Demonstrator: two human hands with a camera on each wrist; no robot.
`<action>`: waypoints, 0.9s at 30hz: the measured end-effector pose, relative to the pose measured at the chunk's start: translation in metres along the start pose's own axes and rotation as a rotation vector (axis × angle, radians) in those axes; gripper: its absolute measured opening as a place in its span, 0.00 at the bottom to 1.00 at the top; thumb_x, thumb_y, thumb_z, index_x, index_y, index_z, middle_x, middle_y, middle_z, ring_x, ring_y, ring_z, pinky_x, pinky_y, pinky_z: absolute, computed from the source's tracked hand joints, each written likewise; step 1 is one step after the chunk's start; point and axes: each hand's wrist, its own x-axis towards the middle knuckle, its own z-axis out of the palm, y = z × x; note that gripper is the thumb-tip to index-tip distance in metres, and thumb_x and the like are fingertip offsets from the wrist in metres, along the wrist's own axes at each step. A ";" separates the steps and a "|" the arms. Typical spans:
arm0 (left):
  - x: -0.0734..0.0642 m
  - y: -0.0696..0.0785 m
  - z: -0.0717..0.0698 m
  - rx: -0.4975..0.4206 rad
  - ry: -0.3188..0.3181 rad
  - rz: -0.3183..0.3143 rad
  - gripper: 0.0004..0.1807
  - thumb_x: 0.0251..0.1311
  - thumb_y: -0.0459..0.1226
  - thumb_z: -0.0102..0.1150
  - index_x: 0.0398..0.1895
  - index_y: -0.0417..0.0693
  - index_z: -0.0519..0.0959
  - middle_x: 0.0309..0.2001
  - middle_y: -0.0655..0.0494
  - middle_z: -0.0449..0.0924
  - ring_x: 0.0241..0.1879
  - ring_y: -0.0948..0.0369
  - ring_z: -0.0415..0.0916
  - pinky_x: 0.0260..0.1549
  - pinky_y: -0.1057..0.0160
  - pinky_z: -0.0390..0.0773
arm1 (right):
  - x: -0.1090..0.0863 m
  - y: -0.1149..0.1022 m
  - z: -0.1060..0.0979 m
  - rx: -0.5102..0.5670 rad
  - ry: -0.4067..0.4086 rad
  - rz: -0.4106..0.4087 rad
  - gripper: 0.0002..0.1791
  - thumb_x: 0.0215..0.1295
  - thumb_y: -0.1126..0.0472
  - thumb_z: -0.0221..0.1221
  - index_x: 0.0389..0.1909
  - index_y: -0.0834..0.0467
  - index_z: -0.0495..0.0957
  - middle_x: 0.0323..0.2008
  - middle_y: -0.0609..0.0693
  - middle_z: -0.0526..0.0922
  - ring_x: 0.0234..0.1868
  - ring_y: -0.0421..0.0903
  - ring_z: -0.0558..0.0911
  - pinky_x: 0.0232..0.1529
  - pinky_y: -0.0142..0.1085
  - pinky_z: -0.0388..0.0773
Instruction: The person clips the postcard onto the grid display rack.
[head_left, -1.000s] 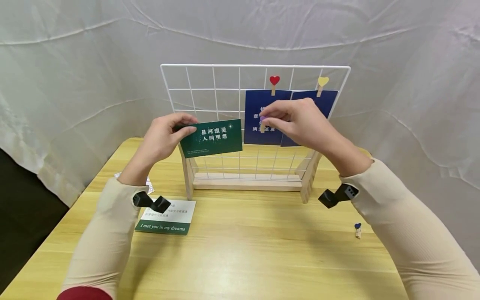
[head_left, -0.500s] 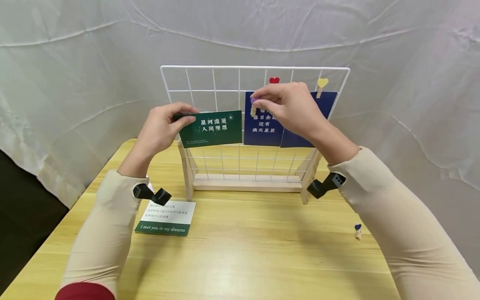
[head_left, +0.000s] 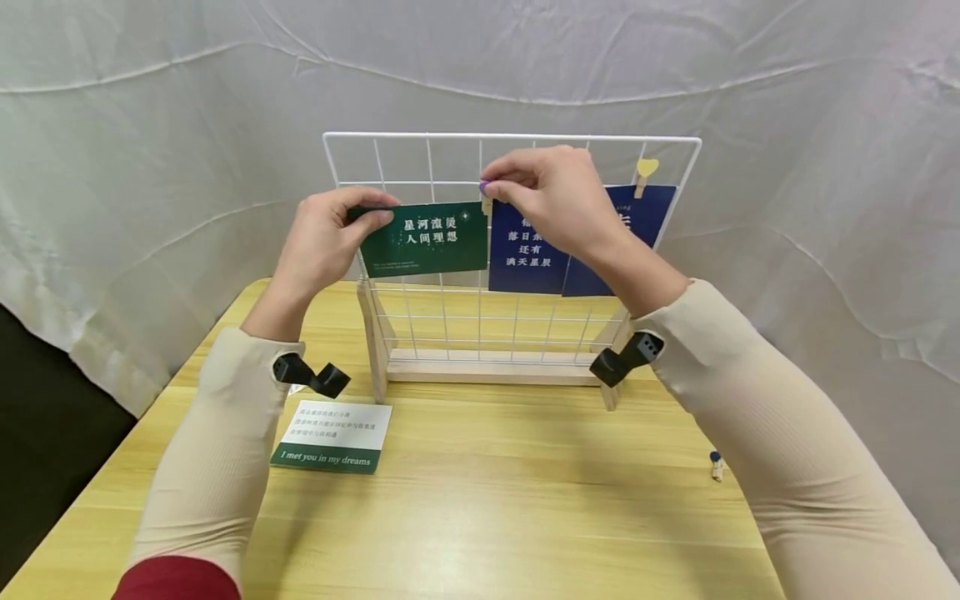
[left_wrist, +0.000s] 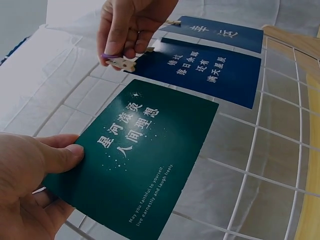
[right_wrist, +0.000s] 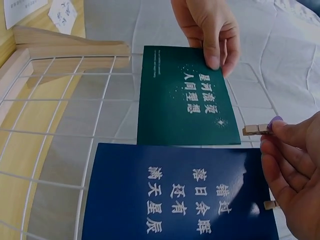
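Note:
My left hand pinches a green postcard with white lettering by its upper left corner, against the white wire grid. Between thumb and fingers of my right hand is a small wooden clothespin with a purple top. Its tip is close to the green card's upper right corner. Two dark blue cards hang on the grid: one blue card right beside the green card, the other blue card further right under a yellow heart clothespin. My right hand hides the red heart clip in the head view.
A white and green card lies on the wooden table at the left front. A blue heart clothespin lies at the right. Wooden feet hold the grid up. A pale cloth hangs behind.
Both hands have risen; the green card has moved up along the grid. The right hand has moved left with the purple clothespin, from over the blue card to the green card's corner.

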 end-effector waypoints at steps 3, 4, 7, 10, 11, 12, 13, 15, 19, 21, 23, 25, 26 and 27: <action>0.003 0.001 0.000 -0.008 0.011 0.002 0.11 0.68 0.36 0.58 0.48 0.45 0.84 0.48 0.51 0.83 0.44 0.60 0.78 0.42 0.71 0.75 | 0.003 -0.004 0.000 -0.008 0.008 0.033 0.11 0.69 0.55 0.60 0.46 0.54 0.86 0.42 0.46 0.87 0.42 0.38 0.84 0.46 0.34 0.78; 0.004 0.001 0.000 -0.008 0.016 0.003 0.11 0.67 0.36 0.58 0.48 0.45 0.84 0.47 0.51 0.84 0.44 0.60 0.78 0.41 0.71 0.75 | 0.004 -0.005 0.000 -0.012 0.010 0.044 0.11 0.69 0.54 0.60 0.46 0.53 0.86 0.42 0.45 0.87 0.42 0.38 0.84 0.46 0.34 0.78; 0.007 0.003 0.000 -0.007 0.033 0.001 0.10 0.67 0.36 0.58 0.48 0.45 0.85 0.47 0.51 0.84 0.44 0.60 0.79 0.41 0.69 0.76 | 0.008 -0.007 0.001 -0.030 0.018 0.069 0.11 0.70 0.54 0.59 0.46 0.52 0.86 0.42 0.44 0.87 0.43 0.37 0.84 0.47 0.33 0.77; 0.009 0.007 0.001 0.007 0.046 -0.013 0.11 0.67 0.36 0.59 0.48 0.45 0.85 0.47 0.51 0.84 0.45 0.60 0.79 0.44 0.65 0.77 | 0.010 -0.009 0.003 -0.040 0.032 0.083 0.10 0.70 0.54 0.60 0.45 0.52 0.86 0.41 0.44 0.87 0.42 0.36 0.84 0.46 0.32 0.77; 0.009 0.009 0.001 0.012 0.052 -0.017 0.11 0.67 0.36 0.59 0.48 0.45 0.85 0.48 0.51 0.84 0.45 0.59 0.79 0.44 0.64 0.77 | 0.011 -0.009 0.003 -0.042 0.039 0.083 0.10 0.70 0.54 0.60 0.45 0.52 0.86 0.41 0.44 0.87 0.42 0.36 0.84 0.46 0.32 0.77; 0.010 0.010 0.002 0.016 0.059 -0.022 0.11 0.67 0.36 0.59 0.48 0.46 0.85 0.48 0.51 0.84 0.45 0.59 0.79 0.45 0.62 0.77 | 0.012 -0.010 0.004 -0.046 0.040 0.089 0.10 0.70 0.54 0.60 0.45 0.52 0.86 0.41 0.44 0.87 0.42 0.36 0.84 0.46 0.32 0.77; 0.011 0.011 0.003 0.018 0.068 -0.024 0.11 0.67 0.36 0.59 0.48 0.46 0.85 0.48 0.51 0.84 0.45 0.59 0.79 0.45 0.61 0.78 | 0.013 -0.011 0.004 -0.046 0.047 0.088 0.10 0.70 0.54 0.60 0.44 0.52 0.86 0.40 0.44 0.87 0.41 0.36 0.84 0.45 0.31 0.77; 0.012 0.012 0.005 0.023 0.086 -0.027 0.11 0.67 0.36 0.58 0.48 0.46 0.85 0.48 0.52 0.84 0.44 0.59 0.79 0.45 0.60 0.78 | 0.015 -0.012 0.006 -0.051 0.063 0.077 0.10 0.70 0.54 0.60 0.44 0.52 0.86 0.40 0.43 0.87 0.40 0.36 0.84 0.45 0.31 0.76; 0.014 0.014 0.009 0.045 0.123 0.002 0.10 0.67 0.35 0.59 0.48 0.45 0.85 0.48 0.52 0.84 0.46 0.59 0.79 0.47 0.60 0.78 | 0.018 -0.016 0.009 -0.038 0.097 0.051 0.09 0.69 0.56 0.60 0.43 0.54 0.86 0.37 0.44 0.87 0.36 0.34 0.83 0.42 0.29 0.77; 0.015 0.014 0.011 0.060 0.143 0.028 0.10 0.66 0.35 0.60 0.47 0.45 0.85 0.47 0.51 0.84 0.48 0.59 0.79 0.48 0.60 0.78 | 0.019 -0.017 0.010 -0.020 0.110 0.051 0.09 0.70 0.56 0.60 0.43 0.55 0.86 0.36 0.45 0.87 0.33 0.34 0.83 0.39 0.28 0.77; 0.017 0.015 0.012 0.071 0.159 0.046 0.10 0.66 0.35 0.60 0.46 0.45 0.86 0.46 0.51 0.84 0.48 0.58 0.79 0.49 0.60 0.77 | 0.021 -0.018 0.010 0.007 0.119 0.065 0.09 0.70 0.57 0.60 0.43 0.56 0.86 0.35 0.45 0.87 0.31 0.34 0.83 0.36 0.27 0.78; 0.018 0.016 0.012 0.076 0.175 0.057 0.09 0.65 0.35 0.61 0.46 0.45 0.86 0.45 0.51 0.84 0.48 0.58 0.79 0.49 0.60 0.77 | 0.023 -0.019 0.011 0.029 0.126 0.082 0.10 0.70 0.57 0.60 0.44 0.57 0.85 0.35 0.46 0.87 0.29 0.35 0.83 0.34 0.27 0.79; 0.019 0.016 0.013 0.077 0.180 0.059 0.09 0.65 0.35 0.61 0.45 0.45 0.86 0.45 0.51 0.84 0.48 0.58 0.79 0.49 0.60 0.77 | 0.024 -0.019 0.012 0.030 0.129 0.087 0.10 0.70 0.57 0.59 0.44 0.57 0.85 0.36 0.47 0.87 0.28 0.36 0.83 0.33 0.27 0.79; 0.020 0.017 0.013 0.079 0.183 0.060 0.09 0.65 0.35 0.61 0.45 0.45 0.86 0.45 0.51 0.84 0.48 0.58 0.79 0.49 0.60 0.77 | 0.025 -0.019 0.012 0.031 0.133 0.091 0.10 0.70 0.57 0.59 0.44 0.57 0.85 0.36 0.47 0.87 0.27 0.36 0.83 0.32 0.26 0.79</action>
